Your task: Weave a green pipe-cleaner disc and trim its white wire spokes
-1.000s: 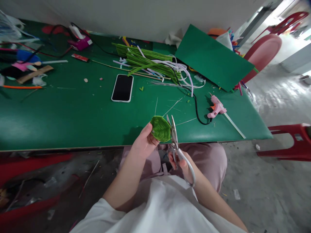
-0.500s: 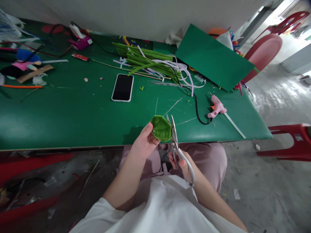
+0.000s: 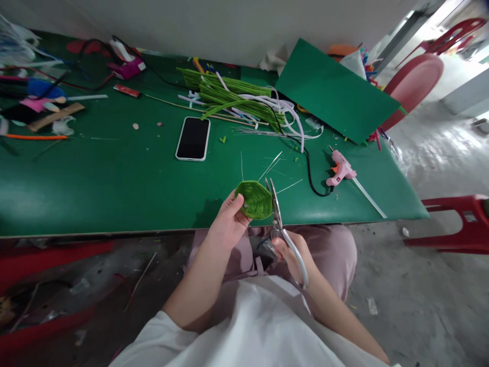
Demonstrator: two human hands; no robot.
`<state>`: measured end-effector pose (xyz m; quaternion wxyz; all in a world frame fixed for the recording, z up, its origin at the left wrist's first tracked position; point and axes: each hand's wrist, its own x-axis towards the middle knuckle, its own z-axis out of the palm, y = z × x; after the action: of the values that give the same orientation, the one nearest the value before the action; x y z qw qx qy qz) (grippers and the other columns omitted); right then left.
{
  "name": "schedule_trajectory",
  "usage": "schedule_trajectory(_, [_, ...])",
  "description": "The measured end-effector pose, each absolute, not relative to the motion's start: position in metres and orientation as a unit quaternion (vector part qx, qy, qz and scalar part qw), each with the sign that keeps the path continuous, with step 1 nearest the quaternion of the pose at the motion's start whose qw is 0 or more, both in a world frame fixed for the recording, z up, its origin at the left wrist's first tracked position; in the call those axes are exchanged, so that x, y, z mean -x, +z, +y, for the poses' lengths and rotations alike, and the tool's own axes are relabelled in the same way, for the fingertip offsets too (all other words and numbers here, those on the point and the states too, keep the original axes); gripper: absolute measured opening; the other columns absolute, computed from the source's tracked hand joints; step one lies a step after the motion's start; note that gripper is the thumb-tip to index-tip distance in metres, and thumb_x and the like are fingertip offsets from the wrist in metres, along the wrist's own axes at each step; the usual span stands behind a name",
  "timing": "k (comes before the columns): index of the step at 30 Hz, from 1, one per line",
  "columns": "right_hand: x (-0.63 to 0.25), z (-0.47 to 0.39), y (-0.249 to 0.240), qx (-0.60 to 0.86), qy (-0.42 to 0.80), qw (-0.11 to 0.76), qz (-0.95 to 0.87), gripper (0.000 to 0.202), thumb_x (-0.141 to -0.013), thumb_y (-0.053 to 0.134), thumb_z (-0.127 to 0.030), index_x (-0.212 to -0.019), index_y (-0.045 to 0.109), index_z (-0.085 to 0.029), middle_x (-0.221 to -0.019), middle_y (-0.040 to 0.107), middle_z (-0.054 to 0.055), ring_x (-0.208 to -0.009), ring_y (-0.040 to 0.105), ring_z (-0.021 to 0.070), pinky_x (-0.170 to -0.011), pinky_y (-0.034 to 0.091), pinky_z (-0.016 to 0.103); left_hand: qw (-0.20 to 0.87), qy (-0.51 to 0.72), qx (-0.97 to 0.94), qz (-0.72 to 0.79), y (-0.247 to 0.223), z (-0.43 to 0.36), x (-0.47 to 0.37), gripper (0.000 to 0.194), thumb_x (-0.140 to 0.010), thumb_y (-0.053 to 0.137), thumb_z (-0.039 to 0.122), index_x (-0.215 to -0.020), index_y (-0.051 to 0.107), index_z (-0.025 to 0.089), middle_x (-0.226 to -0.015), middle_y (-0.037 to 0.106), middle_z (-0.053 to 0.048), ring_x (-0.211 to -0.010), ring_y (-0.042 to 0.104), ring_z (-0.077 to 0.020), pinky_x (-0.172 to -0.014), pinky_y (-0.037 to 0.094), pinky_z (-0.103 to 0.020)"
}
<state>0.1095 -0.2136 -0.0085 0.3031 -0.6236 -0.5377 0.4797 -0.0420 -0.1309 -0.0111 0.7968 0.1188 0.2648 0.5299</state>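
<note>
Between thumb and fingers, my left hand [image 3: 230, 216] grips a green coiled disc [image 3: 256, 200] made of fuzzy pipe cleaner, near the table's front edge. Several thin wires [image 3: 272, 165] stick out from its far and right sides. My right hand [image 3: 288, 251] holds scissors [image 3: 277, 206] with pale grey handles, their blades pointing away from me. The slightly parted blades lie along the disc's right edge; whether they touch it I cannot tell. Part of my right hand's fingers is hidden behind the handles.
Beyond the hands lie a phone [image 3: 193, 138] and a pile of green pipe cleaners [image 3: 237, 97]. A pink glue gun [image 3: 341, 167] with its black cord rests at right. Behind it a green board [image 3: 336, 92] leans over other things. A doll [image 3: 42, 97] lies at far left.
The disc has turned and tilted slightly in my left hand, showing more of its face, and its wires have shifted. The scissor blades have come closer together and the handles have closed somewhat.
</note>
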Motion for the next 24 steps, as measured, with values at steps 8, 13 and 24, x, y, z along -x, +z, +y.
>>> schedule_trajectory(8, [-0.116,-0.204,-0.004,0.643,0.459,0.291,-0.540,0.045,-0.077,0.047,-0.055,-0.053,0.035,-0.019,-0.047,0.035,-0.004,-0.045,0.033,0.0082,-0.042,0.026,0.021,0.787,0.548,-0.129,0.253,-0.008,-0.127,0.038,0.019,-0.071,0.066,0.023,-0.089,0.062,0.017,-0.086,0.068,-0.001,-0.076,0.064,-0.0111,-0.075,0.051,-0.024])
schedule_trajectory(13, [-0.121,-0.192,-0.008,0.659,0.436,0.279,-0.545,0.045,-0.076,0.048,-0.055,-0.053,0.034,-0.019,-0.048,0.030,-0.005,-0.045,0.028,0.0075,-0.041,0.022,0.022,0.776,0.558,-0.127,0.265,-0.008,-0.120,0.033,0.019,-0.071,0.066,0.023,-0.089,0.061,0.017,-0.086,0.068,-0.001,-0.079,0.064,-0.0120,-0.078,0.049,-0.025])
schedule_trajectory(24, [-0.138,-0.156,-0.012,0.677,0.382,0.255,-0.576,0.050,-0.072,0.047,-0.062,-0.049,0.036,-0.019,-0.043,0.031,-0.005,-0.040,0.031,0.0072,-0.036,0.025,0.021,0.768,0.569,-0.107,0.274,-0.005,-0.096,0.021,0.018,-0.072,0.065,0.021,-0.089,0.060,0.018,-0.086,0.068,0.000,-0.079,0.063,-0.0107,-0.075,0.050,-0.023])
